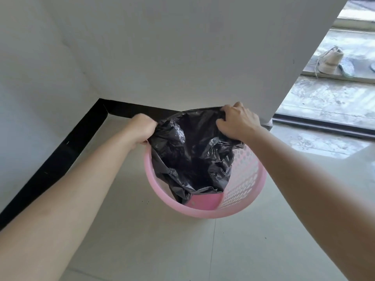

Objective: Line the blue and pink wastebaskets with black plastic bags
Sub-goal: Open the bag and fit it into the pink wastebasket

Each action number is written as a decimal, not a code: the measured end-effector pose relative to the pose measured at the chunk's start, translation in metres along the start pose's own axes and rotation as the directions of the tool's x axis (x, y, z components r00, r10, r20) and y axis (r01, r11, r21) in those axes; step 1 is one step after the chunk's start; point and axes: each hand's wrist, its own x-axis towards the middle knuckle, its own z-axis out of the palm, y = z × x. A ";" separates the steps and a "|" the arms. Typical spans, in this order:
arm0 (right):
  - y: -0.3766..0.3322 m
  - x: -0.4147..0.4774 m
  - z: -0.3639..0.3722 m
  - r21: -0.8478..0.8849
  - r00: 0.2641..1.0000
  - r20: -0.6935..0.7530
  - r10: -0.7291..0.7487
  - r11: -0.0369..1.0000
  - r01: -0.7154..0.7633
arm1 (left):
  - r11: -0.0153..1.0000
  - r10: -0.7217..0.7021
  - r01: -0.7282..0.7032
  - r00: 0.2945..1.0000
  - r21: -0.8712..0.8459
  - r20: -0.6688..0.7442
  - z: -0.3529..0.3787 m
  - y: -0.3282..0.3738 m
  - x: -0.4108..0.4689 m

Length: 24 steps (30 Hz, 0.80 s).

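A pink perforated wastebasket stands on the tiled floor close to the wall corner. A black plastic bag hangs inside it with its mouth spread wide; the bag's bottom sags into the basket, and the near part of the pink floor inside shows bare. My left hand grips the bag's edge at the far left of the rim. My right hand grips the bag's edge at the far right, above the rim. The blue wastebasket is not in view.
White walls meet at a corner with a black baseboard running along the floor. To the right, a sliding door track leads to a rough outdoor ledge where a worn shoe lies.
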 end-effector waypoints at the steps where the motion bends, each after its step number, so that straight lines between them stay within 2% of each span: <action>1: 0.002 0.003 0.001 0.009 0.999 0.034 0.035 0.999 -0.036 | 0.998 -0.049 0.051 0.998 -0.036 0.050 0.001 -0.004 -0.002; 4: 0.009 0.008 0.002 0.024 0.994 0.049 0.098 0.995 -0.099 | 0.989 -0.131 0.141 0.975 -0.049 0.178 -0.005 -0.012 -0.005; 8: 0.016 0.005 0.004 0.164 0.978 0.155 0.143 0.972 -0.168 | 0.983 -0.131 0.078 0.931 0.164 0.341 -0.004 -0.017 -0.003; 10: 0.023 0.000 -0.001 0.345 0.958 0.231 0.169 0.906 -0.243 | 0.990 -0.063 0.031 0.970 0.139 0.233 0.007 -0.020 0.000; 12: 0.036 -0.004 -0.007 0.570 0.916 0.366 0.163 0.739 -0.359 | 0.998 0.002 -0.005 0.999 0.060 0.039 0.016 -0.023 0.005; 14: 0.054 -0.010 -0.013 0.727 0.885 0.457 0.087 0.536 -0.428 | 0.996 -0.020 0.016 0.999 -0.085 -0.048 0.020 -0.028 0.010; 16: 0.074 -0.014 -0.018 0.801 0.876 0.479 0.047 0.384 -0.459 | 0.980 -0.073 0.054 0.993 -0.191 -0.093 0.020 -0.033 0.012; 18: 0.088 -0.018 -0.019 0.834 0.868 0.495 0.027 0.263 -0.484 | 0.974 -0.097 0.060 0.982 -0.219 -0.164 0.021 -0.035 0.011; 21: 0.094 -0.026 -0.013 0.856 0.872 0.483 0.081 0.164 -0.490 | 0.945 -0.147 0.078 0.969 -0.317 -0.199 0.026 -0.029 0.003; 24: 0.093 -0.031 -0.004 0.863 0.864 0.455 0.217 0.133 -0.488 | 0.872 -0.118 0.042 0.985 -0.489 -0.127 0.027 -0.021 -0.005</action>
